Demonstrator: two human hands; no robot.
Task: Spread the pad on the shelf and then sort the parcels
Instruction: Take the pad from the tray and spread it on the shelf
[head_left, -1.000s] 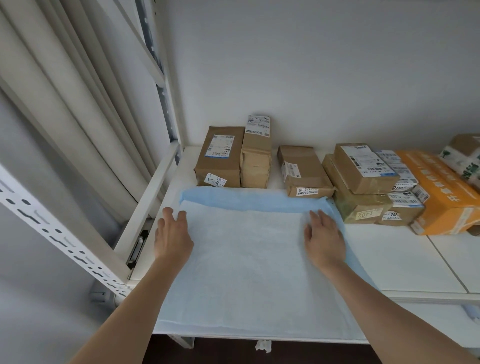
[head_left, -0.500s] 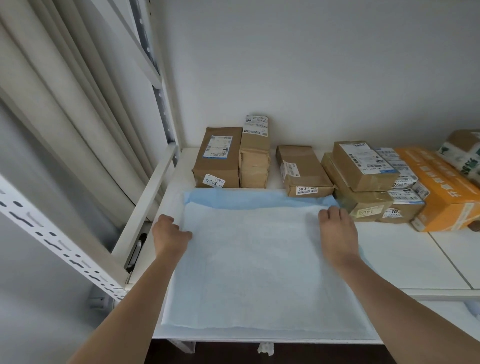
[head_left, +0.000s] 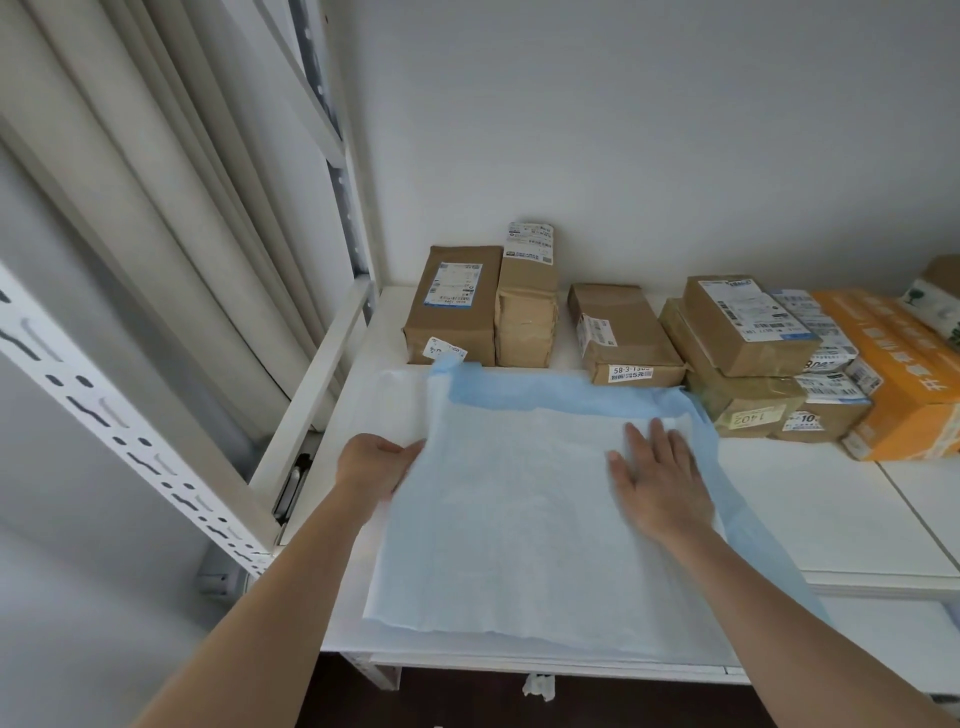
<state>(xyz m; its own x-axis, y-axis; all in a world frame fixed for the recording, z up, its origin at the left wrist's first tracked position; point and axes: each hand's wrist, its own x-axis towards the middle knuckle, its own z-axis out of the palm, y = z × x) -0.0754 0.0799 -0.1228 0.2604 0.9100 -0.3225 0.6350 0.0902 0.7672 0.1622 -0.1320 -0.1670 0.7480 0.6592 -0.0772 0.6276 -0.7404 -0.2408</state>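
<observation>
Lying across the left end of the shelf (head_left: 810, 519), the pad (head_left: 519, 519) is reaching from the front edge back to the brown parcels (head_left: 623, 332) lined along the rear edge, its blue border turned up at the back. The left hand (head_left: 371, 467) is gripping the pad's left edge, fingers curled under the lifted sheet, near the shelf's left edge. The right hand (head_left: 657, 478) is pressing flat on the pad with fingers straight and spread, toward its right edge.
</observation>
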